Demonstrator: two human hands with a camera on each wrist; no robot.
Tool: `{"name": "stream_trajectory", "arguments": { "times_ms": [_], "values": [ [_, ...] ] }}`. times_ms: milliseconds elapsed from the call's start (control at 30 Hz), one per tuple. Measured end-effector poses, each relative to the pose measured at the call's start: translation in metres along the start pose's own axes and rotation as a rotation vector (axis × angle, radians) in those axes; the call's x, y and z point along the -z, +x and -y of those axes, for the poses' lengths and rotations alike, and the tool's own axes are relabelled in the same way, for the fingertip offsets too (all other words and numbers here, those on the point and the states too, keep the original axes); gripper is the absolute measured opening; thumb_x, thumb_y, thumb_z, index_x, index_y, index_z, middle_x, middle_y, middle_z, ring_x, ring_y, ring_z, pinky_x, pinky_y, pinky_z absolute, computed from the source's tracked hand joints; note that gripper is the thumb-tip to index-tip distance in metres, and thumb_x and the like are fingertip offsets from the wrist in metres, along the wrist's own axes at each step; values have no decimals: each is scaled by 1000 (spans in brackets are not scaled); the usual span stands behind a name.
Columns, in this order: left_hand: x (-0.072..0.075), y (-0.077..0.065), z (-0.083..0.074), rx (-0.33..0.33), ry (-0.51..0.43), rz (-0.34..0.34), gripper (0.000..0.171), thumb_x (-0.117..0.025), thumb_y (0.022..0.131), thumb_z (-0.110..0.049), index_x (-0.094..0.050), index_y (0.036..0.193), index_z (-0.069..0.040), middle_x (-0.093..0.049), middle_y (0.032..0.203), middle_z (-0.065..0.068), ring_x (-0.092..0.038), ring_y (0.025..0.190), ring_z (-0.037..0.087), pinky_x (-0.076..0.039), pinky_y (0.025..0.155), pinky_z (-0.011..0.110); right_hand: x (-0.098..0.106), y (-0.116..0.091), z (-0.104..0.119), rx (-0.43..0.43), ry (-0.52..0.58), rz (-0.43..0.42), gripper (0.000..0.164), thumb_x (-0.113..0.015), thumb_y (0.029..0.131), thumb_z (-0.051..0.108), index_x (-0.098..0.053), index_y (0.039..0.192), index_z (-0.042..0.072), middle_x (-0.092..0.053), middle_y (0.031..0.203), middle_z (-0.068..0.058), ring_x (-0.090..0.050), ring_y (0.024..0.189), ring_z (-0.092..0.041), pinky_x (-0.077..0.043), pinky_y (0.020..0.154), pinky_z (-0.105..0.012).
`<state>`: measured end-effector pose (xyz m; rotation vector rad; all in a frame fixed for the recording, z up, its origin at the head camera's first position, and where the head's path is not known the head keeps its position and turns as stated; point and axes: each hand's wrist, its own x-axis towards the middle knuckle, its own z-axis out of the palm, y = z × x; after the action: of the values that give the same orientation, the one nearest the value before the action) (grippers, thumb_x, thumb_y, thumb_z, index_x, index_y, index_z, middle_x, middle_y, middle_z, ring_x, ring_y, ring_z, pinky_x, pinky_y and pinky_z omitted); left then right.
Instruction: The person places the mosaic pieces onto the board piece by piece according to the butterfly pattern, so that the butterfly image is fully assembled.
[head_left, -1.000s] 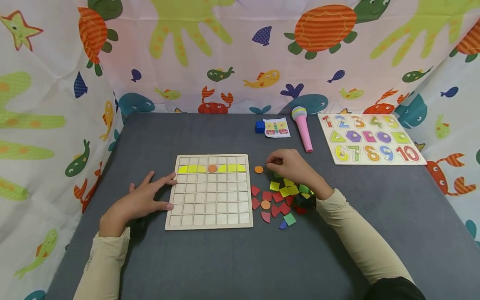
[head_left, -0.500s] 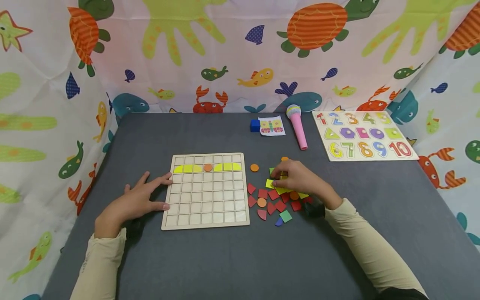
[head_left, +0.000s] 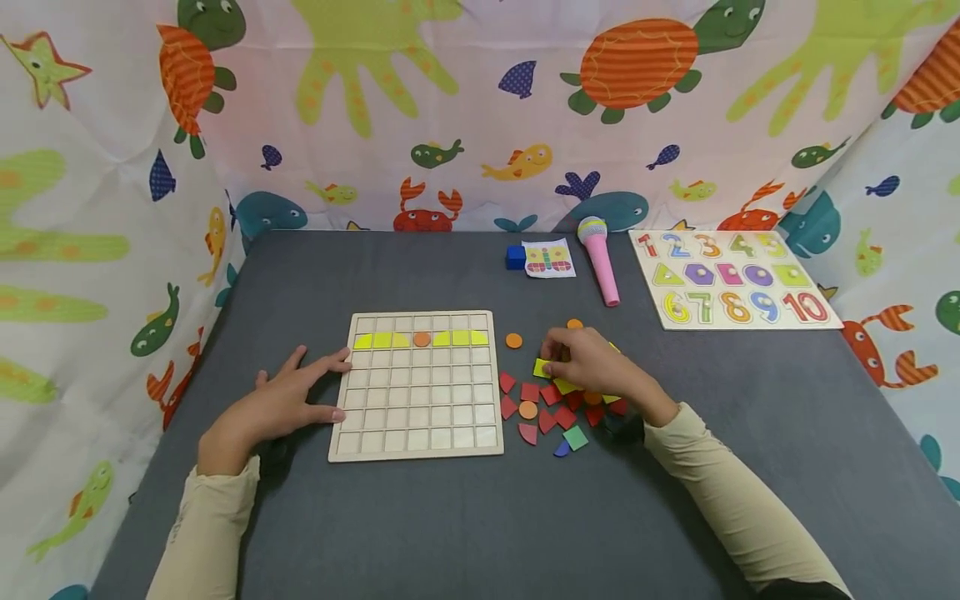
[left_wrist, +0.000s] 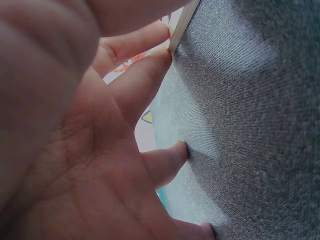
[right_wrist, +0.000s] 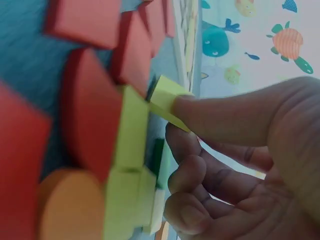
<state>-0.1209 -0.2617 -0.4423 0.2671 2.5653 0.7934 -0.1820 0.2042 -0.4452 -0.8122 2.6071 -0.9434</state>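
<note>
A pale wooden grid board [head_left: 416, 417] lies on the grey table. Across its second row from the back run yellow pieces [head_left: 382, 340] with an orange disc [head_left: 422, 339] in the middle. My left hand [head_left: 273, 404] has its fingers spread, thumb and index finger touching the board's left edge, two other fingertips on the cloth. To the right of the board, my right hand [head_left: 596, 362] pinches a yellow square tile [right_wrist: 167, 97] between thumb and fingers, at the loose pile. Red pieces [head_left: 553, 394] and more yellow tiles [right_wrist: 131, 132] lie beneath and beside it; the hand hides part of the pile.
Behind the pile lie a pink toy microphone [head_left: 600, 262], a butterfly pattern card [head_left: 549, 259] and a blue block [head_left: 515, 257]. A number puzzle board [head_left: 738, 279] is at the back right. Printed curtains [head_left: 337, 108] hang around the table.
My right hand has come from behind the pile down to its yellow tiles, where it now pinches one. An orange disc at the pile's back has come into sight. My left hand stays on the board.
</note>
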Motion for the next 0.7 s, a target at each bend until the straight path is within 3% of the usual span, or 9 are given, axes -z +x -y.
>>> {"name": "stream_trajectory", "arguments": {
  "times_ms": [300,700],
  "values": [
    [-1,1,-1,4,7,-1,90,-87,91,-36,-41,165,-16,-27,172,24,7,158,56,8,106,90,-10,19,13,4,52,-39,4,-77,98,8,-73,98,8,-67,84,2,-59,75,-18,-52,68,-33],
    [0,1,2,-4,-1,-13,92,-87,91,-37,-39,166,-17,-28,172,23,7,159,55,8,107,89,-33,59,44,117,121,-13,4,-77,99,7,-73,98,6,-66,84,2,-58,75,-17,-50,68,-32]
  ]
}}
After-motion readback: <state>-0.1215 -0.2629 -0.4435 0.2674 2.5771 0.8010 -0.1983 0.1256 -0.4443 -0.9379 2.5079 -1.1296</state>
